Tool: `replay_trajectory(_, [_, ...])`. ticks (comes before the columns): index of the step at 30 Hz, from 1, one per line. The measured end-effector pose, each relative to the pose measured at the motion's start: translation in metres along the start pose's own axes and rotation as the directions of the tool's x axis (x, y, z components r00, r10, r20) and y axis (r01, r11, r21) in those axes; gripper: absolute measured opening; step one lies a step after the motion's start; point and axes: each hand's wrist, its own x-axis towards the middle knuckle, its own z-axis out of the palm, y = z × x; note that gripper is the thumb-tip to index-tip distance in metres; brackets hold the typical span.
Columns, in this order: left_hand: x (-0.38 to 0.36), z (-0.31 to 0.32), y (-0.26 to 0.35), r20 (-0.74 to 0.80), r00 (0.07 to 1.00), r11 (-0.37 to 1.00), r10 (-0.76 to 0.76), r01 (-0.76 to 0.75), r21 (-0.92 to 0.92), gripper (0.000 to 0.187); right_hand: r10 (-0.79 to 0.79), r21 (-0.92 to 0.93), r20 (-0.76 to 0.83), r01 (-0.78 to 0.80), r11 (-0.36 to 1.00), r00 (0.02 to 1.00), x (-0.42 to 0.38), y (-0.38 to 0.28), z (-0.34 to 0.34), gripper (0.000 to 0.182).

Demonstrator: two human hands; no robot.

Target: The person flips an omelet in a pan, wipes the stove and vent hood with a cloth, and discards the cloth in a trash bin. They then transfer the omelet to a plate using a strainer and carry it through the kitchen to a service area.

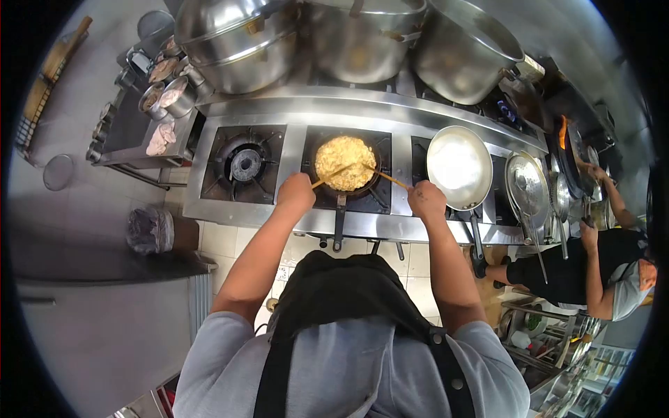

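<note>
My left hand [296, 193] is closed around a wooden chopstick [327, 179], just left of the frying pan. Its tip reaches into the yellow, lumpy egg mixture [344, 155]. From the right, my right hand [426, 200] grips a second wooden chopstick [391, 180], whose tip also touches the egg, close to the first. The egg fills most of a dark frying pan [339, 200] on the middle burner, with the pan's handle pointing toward me. A pale, shiny frying pan [459, 167] stands on the burner to the right, near my right hand.
An unoccupied burner [245, 164] is at the left. Large steel pots [373, 45] line the back. Strainers [527, 184] lie at the right, where a co-worker [578, 268] handles a wok [573, 160] beside flames. Food containers [179, 97] and a lined bin [150, 230] are at the left.
</note>
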Motion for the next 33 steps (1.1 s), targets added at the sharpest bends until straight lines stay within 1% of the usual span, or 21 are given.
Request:
replay_trajectory(2, [0.003,-0.004,0.004,0.043,0.999,1.000,0.006,-0.006,-0.002,0.018,0.016,0.009,-0.007,-0.016,1.000,1.000,0.000,-0.006,-0.005,0.038])
replay_trajectory(5, [0.018,0.013,0.006,-0.055,0.998,0.994,0.032,-0.038,-0.103,0.018,0.028,0.089,-0.084,-0.020,0.996,0.996,0.010,-0.009,0.009,0.038])
replay_trajectory(7, [0.031,0.022,0.004,-0.023,1.000,1.000,-0.011,0.011,-0.003,0.018,0.015,0.134,-0.097,-0.002,0.991,0.995,0.025,-0.003,0.029,0.038])
replay_trajectory(11, [0.015,0.003,-0.007,-0.030,0.999,0.998,-0.042,0.040,-0.056,0.017,0.008,0.080,-0.071,-0.002,0.997,0.997,0.021,0.005,0.019,0.037])
replay_trajectory(13, [0.012,-0.004,-0.011,-0.025,1.000,0.995,-0.008,0.005,-0.099,0.016,-0.018,0.097,-0.097,0.027,0.995,0.995,0.022,-0.002,0.018,0.037])
replay_trajectory(14, [0.017,-0.004,-0.010,-0.024,1.000,0.996,-0.005,0.003,-0.094,0.016,-0.083,0.095,-0.136,0.096,0.991,0.987,0.029,-0.006,0.029,0.037])
replay_trajectory(15, [0.024,-0.001,-0.009,-0.101,0.995,0.997,0.001,-0.009,-0.075,0.016,-0.146,0.090,-0.173,0.163,0.983,0.974,0.032,-0.011,0.036,0.037])
replay_trajectory(16, [0.029,0.004,-0.009,-0.179,0.984,0.998,0.008,-0.019,-0.057,0.016,-0.119,0.132,-0.181,0.144,0.981,0.976,0.030,-0.026,0.032,0.037])
replay_trajectory(18, [0.039,0.007,-0.009,-0.122,0.992,0.998,-0.032,0.025,-0.059,0.016,-0.067,0.112,-0.158,0.085,0.990,0.985,0.024,-0.020,0.037,0.035])
replay_trajectory(19, [0.028,0.000,-0.008,-0.048,0.998,0.990,-0.034,0.028,-0.138,0.015,-0.053,0.099,-0.149,0.068,0.993,0.987,0.029,-0.031,0.037,0.034])
replay_trajectory(20, [0.031,0.005,-0.017,-0.078,0.996,0.999,0.045,-0.045,0.003,0.017,-0.096,0.060,-0.087,0.102,0.993,0.992,0.041,-0.026,0.042,0.033])
replay_trajectory(21, [0.026,0.000,-0.016,-0.193,0.981,1.000,0.002,-0.007,-0.022,0.013,-0.212,0.026,-0.170,0.220,0.975,0.962,0.028,-0.033,0.025,0.031])
replay_trajectory(22, [0.027,0.003,-0.020,-0.187,0.982,0.996,-0.014,-0.002,-0.085,0.016,-0.372,-0.032,-0.234,0.375,0.927,0.898,0.064,-0.008,0.062,0.032])
replay_trajectory(23, [0.025,0.010,-0.024,-0.279,0.959,0.992,-0.042,0.006,-0.129,0.018,-0.204,0.061,-0.203,0.220,0.973,0.958,0.051,-0.016,0.045,0.032])
replay_trajectory(24, [0.018,0.002,-0.019,-0.153,0.986,0.983,-0.066,0.038,-0.178,0.019,-0.260,-0.057,-0.261,0.254,0.966,0.930,0.035,-0.016,0.038,0.035])
replay_trajectory(25, [0.005,-0.001,-0.011,-0.165,0.983,0.984,-0.085,0.057,-0.167,0.021,-0.277,-0.043,-0.356,0.280,0.959,0.892,0.041,-0.004,0.056,0.035])
replay_trajectory(26, [0.012,0.006,-0.016,-0.160,0.982,0.986,-0.098,0.074,-0.151,0.021,-0.167,0.054,-0.344,0.197,0.979,0.924,0.035,-0.011,0.054,0.033])
replay_trajectory(27, [0.017,0.015,-0.023,-0.143,0.983,0.987,-0.111,0.092,-0.134,0.021,-0.193,0.017,-0.380,0.215,0.976,0.905,0.042,-0.006,0.068,0.032])
replay_trajectory(29, [0.016,0.015,-0.030,-0.199,0.969,0.983,-0.145,0.118,-0.141,0.021,-0.192,0.081,-0.397,0.243,0.967,0.898,0.039,-0.006,0.061,0.032])
replay_trajectory(31, [0.009,-0.003,-0.026,-0.204,0.969,0.982,-0.137,0.105,-0.157,0.021,-0.179,0.086,-0.236,0.204,0.975,0.955,0.040,-0.006,0.048,0.038])
replay_trajectory(33, [-0.011,-0.016,-0.016,-0.121,0.991,0.991,-0.049,0.034,-0.126,0.021,-0.232,0.072,-0.295,0.264,0.962,0.927,0.042,0.002,0.062,0.038])
